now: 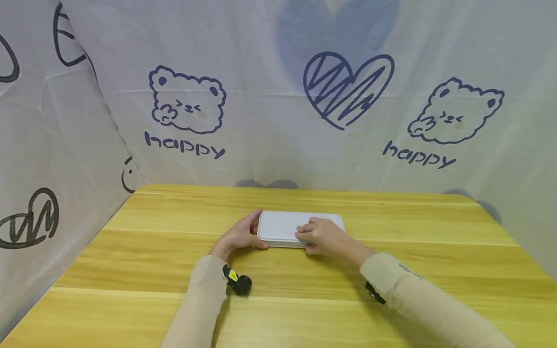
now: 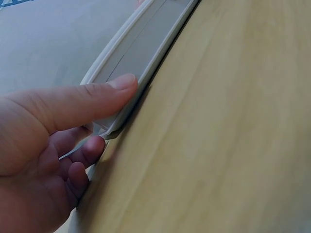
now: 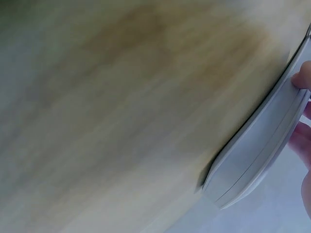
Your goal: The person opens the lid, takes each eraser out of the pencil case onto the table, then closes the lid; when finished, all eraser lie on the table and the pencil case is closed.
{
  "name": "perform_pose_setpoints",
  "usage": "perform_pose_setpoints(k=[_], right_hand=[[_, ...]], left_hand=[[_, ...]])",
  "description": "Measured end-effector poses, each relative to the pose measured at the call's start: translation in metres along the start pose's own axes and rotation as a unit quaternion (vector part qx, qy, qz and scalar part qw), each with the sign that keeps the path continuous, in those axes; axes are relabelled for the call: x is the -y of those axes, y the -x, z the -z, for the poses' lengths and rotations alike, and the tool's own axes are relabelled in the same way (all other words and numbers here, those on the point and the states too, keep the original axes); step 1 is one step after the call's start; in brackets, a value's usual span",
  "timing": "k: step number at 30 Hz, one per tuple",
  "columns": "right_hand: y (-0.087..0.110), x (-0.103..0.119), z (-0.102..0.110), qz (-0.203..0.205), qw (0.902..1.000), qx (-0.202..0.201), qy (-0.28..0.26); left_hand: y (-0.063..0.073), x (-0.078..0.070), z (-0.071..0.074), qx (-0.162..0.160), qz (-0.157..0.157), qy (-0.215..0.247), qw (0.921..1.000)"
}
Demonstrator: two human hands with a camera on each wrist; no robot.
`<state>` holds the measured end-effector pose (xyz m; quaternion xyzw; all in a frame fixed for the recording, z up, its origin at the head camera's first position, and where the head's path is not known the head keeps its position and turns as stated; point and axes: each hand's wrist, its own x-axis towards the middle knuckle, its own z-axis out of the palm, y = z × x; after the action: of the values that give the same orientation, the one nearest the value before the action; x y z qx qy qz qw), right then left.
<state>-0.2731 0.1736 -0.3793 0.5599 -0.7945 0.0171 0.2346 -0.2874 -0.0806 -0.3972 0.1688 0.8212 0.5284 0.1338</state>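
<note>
One white case (image 1: 278,225) flat on desk (image 1: 278,314); left hand (image 1: 238,237) half-curled, gripping left end; right hand (image 1: 325,237) pinching front edge, fingers curled

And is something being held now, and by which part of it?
The white case: the left hand grips its left end, the right hand its near edge, right of middle.

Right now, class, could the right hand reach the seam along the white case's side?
Probably yes: the right hand has its thumb on that side of the white case, near the seam, nothing visible between.
</note>
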Motion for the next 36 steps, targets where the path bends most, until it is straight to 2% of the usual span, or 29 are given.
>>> perform_pose_setpoints(k=[6,13,18,24,31,36], right_hand=[[-0.0023,0.0028,-0.0024,0.01,0.9997,-0.002,0.023],[-0.0044,0.0032,-0.0056,0.046,0.9972,-0.031,0.05],[-0.0049,0.0037,-0.0073,0.058,0.9952,-0.047,0.064],[-0.0056,0.0055,-0.0076,0.063,0.9935,-0.057,0.076],[-0.0061,0.0066,-0.0065,0.053,0.994,-0.064,0.071],[-0.0061,0.007,-0.0054,0.055,0.9937,-0.054,0.081]], left_hand=[[0.0009,0.0021,0.0007,0.003,-0.004,-0.001,1.0],[0.0,0.0028,0.0017,0.007,-0.012,-0.02,0.9997],[-0.0001,0.0027,0.0025,0.013,-0.011,-0.005,0.9999],[-0.0001,0.0023,0.0037,0.028,-0.02,-0.002,0.9994],[0.0004,0.0007,0.0038,0.032,-0.017,0.005,0.9993],[0.0007,0.0005,0.0033,0.031,-0.016,-0.001,0.9994]])
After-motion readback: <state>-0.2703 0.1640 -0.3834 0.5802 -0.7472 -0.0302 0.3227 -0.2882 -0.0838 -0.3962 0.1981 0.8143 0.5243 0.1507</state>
